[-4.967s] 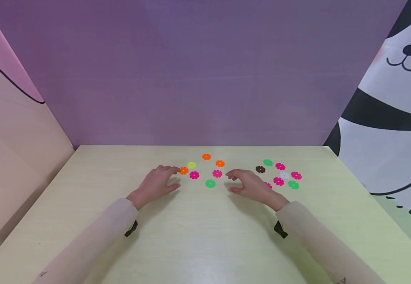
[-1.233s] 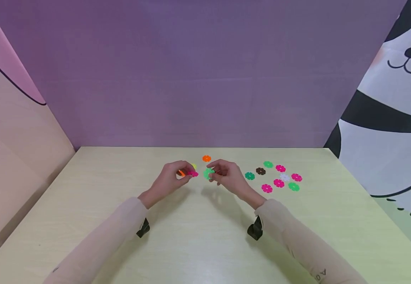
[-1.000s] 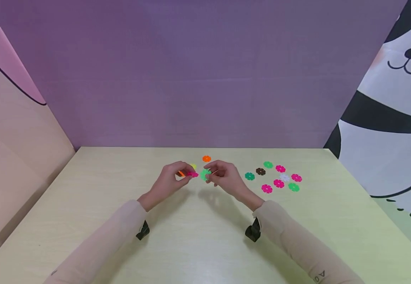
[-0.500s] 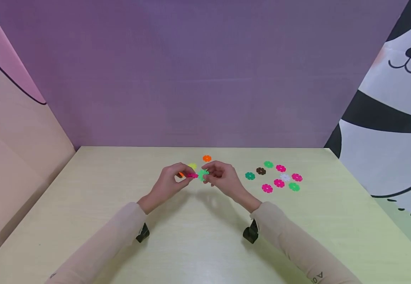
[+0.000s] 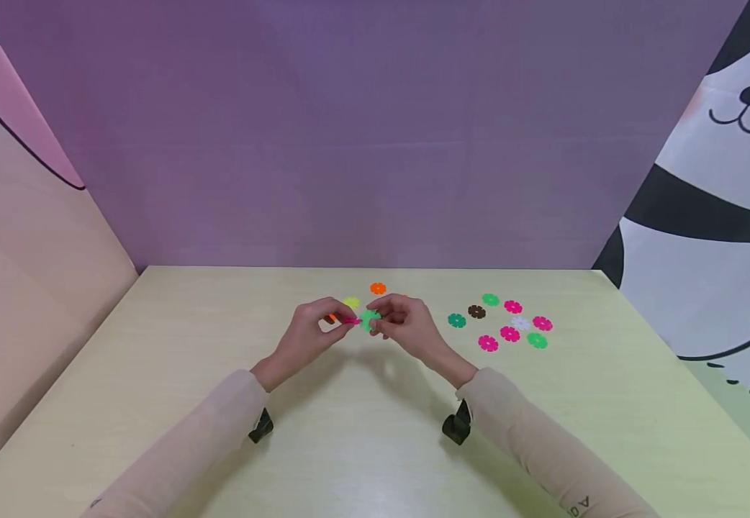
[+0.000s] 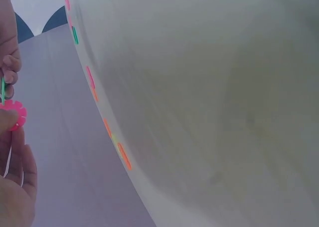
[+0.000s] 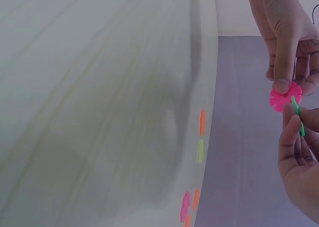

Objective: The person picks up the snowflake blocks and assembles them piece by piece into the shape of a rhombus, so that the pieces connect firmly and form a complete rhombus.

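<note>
My left hand (image 5: 306, 331) pinches a pink notched plastic disc (image 7: 278, 99) between thumb and fingers, above the table. In the head view this disc is seen nearly edge-on. My right hand (image 5: 410, 327) pinches a light green notched disc (image 5: 368, 319), turned at an angle to the pink one. Their edges meet between the two hands, the green rim overlapping the pink rim in the right wrist view. Just behind the left fingers lie a yellow disc (image 5: 351, 303) and an orange disc (image 5: 330, 318), partly hidden by that hand.
On the pale wooden table (image 5: 362, 446), another orange disc (image 5: 378, 288) lies behind the hands. To the right is a loose group of discs, among them a dark green disc (image 5: 456, 321), a brown disc (image 5: 476, 311) and a white disc (image 5: 520, 323). A purple panel (image 5: 375, 144) stands behind the table.
Five seconds ago both hands were apart and held nothing; now each holds a disc. Over the last second the right hand moved slightly left, bringing the green disc against the pink one, which tilted edge-on.
</note>
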`<state>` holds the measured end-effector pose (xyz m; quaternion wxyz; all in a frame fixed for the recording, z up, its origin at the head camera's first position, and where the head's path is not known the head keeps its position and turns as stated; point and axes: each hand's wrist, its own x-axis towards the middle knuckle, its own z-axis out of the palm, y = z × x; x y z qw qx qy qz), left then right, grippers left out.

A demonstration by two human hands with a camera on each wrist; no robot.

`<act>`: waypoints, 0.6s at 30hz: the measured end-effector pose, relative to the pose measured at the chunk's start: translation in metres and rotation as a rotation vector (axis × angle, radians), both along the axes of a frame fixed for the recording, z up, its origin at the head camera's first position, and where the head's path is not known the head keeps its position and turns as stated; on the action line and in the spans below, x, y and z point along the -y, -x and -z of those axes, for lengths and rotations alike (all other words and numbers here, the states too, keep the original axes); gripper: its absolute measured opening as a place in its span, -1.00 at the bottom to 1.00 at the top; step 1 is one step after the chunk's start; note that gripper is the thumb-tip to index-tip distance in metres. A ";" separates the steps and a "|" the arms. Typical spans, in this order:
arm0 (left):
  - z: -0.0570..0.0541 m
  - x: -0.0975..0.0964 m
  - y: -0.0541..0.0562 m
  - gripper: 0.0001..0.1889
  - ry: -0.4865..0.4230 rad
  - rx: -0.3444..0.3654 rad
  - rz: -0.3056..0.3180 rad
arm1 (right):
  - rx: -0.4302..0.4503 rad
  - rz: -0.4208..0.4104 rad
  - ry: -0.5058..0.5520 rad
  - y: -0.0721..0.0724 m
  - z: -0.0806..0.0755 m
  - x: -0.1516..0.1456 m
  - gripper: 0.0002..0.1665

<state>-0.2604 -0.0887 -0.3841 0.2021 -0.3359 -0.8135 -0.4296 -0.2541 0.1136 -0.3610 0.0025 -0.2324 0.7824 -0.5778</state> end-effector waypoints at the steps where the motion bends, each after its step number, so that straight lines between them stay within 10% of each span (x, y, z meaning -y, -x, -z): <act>1: 0.000 0.000 0.000 -0.84 -0.004 -0.004 0.004 | 0.004 -0.001 -0.001 0.000 0.000 0.000 -0.74; 18: 0.000 0.002 -0.003 -0.81 -0.012 -0.039 0.064 | 0.016 0.005 -0.052 -0.018 -0.021 0.006 -0.75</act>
